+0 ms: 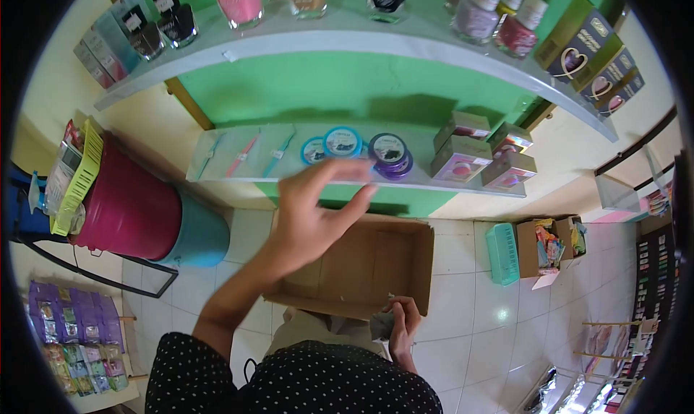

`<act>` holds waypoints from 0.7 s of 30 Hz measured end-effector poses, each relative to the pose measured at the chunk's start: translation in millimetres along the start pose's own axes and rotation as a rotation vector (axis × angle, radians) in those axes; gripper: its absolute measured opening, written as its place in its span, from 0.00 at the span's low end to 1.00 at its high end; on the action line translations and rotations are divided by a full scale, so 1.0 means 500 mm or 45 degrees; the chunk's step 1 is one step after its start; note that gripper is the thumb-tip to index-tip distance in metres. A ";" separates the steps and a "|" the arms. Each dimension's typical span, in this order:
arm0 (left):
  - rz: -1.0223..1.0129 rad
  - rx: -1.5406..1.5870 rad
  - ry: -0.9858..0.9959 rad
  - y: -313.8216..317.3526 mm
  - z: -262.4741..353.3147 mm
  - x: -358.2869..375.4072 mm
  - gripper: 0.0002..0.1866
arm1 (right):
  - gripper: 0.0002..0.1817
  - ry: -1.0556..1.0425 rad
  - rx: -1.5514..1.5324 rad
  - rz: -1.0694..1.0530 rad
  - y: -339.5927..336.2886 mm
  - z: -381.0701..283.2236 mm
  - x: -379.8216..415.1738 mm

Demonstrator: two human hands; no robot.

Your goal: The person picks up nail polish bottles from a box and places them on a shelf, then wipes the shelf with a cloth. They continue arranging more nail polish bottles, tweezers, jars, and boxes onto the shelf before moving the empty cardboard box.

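My left hand [314, 215] is raised in front of the lower glass shelf [278, 170], its thumb and fingers apart with nothing between them. Just beyond its fingertips stand round tubs: two with blue rims [341, 142] and a purple stack [390, 150]. The view does not show whether the fingertips touch them. Low by my lap, my right hand [405, 327] is closed around a crumpled grey cloth [381, 326], partly hidden by the fingers. Below both hands lies an open cardboard box [426, 269].
An upper shelf [347, 42] carries several nail polish bottles [241, 3] and cartons. Small boxes [461, 159] and thin packaged tools [242, 154] share the lower shelf. At left stands a maroon bin [130, 197]; a teal basket [502, 253] sits on the floor at right.
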State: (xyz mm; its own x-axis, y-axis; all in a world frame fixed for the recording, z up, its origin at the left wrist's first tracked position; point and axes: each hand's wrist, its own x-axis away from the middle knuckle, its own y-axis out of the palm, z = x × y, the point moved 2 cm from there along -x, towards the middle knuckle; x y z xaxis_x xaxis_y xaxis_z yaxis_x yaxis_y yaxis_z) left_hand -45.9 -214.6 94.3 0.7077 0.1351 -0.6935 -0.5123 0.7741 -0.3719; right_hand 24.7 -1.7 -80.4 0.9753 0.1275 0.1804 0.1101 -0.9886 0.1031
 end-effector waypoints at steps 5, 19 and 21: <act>0.214 -0.062 -0.807 -0.023 -0.136 0.310 0.09 | 0.05 0.043 0.540 -0.020 -0.025 0.136 -0.024; 0.567 0.601 -2.450 0.045 -0.441 1.046 0.29 | 0.14 0.784 1.584 -0.430 -0.235 0.417 0.043; 0.439 0.634 -2.240 0.064 -0.445 1.041 0.27 | 0.14 0.833 1.537 -0.283 -0.245 0.414 0.057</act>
State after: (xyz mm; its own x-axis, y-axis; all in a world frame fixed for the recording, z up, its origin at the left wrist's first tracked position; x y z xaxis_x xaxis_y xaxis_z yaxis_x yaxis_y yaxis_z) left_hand 198.0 -257.0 -415.8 0.4107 0.4593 0.7876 -0.7833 0.6198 0.0469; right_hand 78.9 106.4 -290.3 0.6868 -0.0278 0.7264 0.6717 -0.3575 -0.6488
